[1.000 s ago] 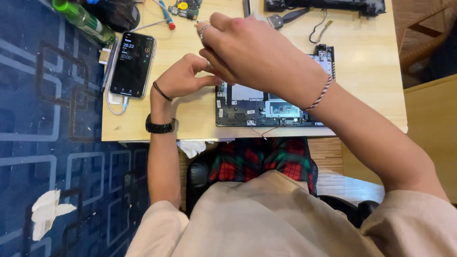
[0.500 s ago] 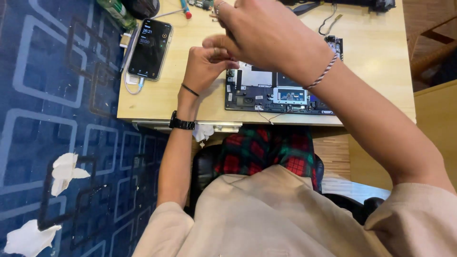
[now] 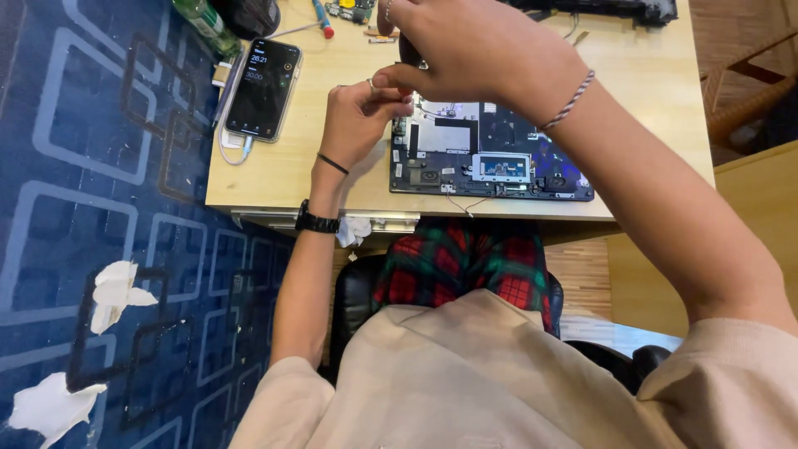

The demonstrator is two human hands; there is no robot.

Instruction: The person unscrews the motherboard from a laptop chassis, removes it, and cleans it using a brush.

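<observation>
Laptop (image 3: 490,158): opened, base up, at desk (image 3: 283,179) front edge.
Left hand (image 3: 359,120): fingertips pinched together at the chassis corner; what they pinch is hidden.
Right hand (image 3: 474,54): curled on a dark tool (image 3: 408,51).
Tip: keep tool upright, wrists steady, clear of phone (image 3: 263,87).

Upper left of the frame: a smartphone (image 3: 263,88) lies face up on the wooden desk, tilted slightly, its rectangular screen lit, black ground with pale figures and one small orange mark; a white cable runs from its lower end. Upper left corner: a green bottle (image 3: 206,25) lies at the desk edge, its label too blurred to describe. Centre, upper half: inside the opened laptop base (image 3: 490,158), a pale grey rectangular label or shield (image 3: 444,138) sits left of middle, and a smaller silver-framed rectangular plate (image 3: 501,167) lies just below and right of it.
</observation>
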